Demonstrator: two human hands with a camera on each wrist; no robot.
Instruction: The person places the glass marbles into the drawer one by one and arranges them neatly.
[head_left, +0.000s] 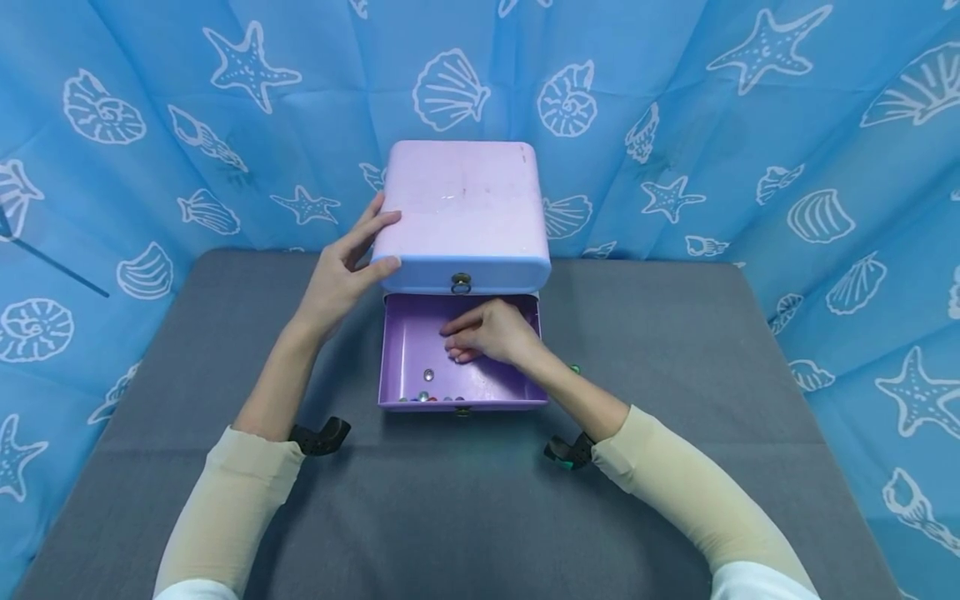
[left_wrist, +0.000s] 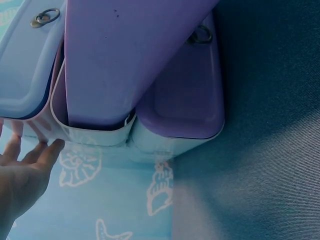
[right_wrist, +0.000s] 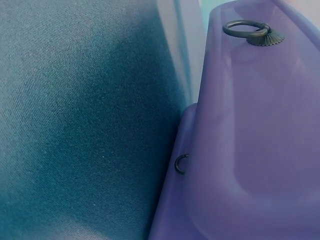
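A small drawer cabinet (head_left: 461, 196) with a pale pink top stands at the back of the table. My left hand (head_left: 341, 271) rests on its upper left side, fingers spread and mostly straight; the left wrist view shows this hand (left_wrist: 25, 177) beside the blue top drawer (left_wrist: 30, 65). The purple middle drawer (head_left: 408, 342) is pulled out. Inside it, my right hand (head_left: 498, 333) hangs with bent fingers; whether they pinch something small is hidden. One clear gem (head_left: 428, 375) lies on the drawer floor, and several small colored gems (head_left: 423, 397) lie along its front wall.
Below the pulled-out drawer, a purple bottom drawer (left_wrist: 185, 90) is closed. A small green piece (head_left: 574, 368) lies right of the cabinet, partly behind my right forearm. Grey cloth (head_left: 465, 500) covers the table, and a blue seashell curtain (head_left: 660, 75) hangs behind.
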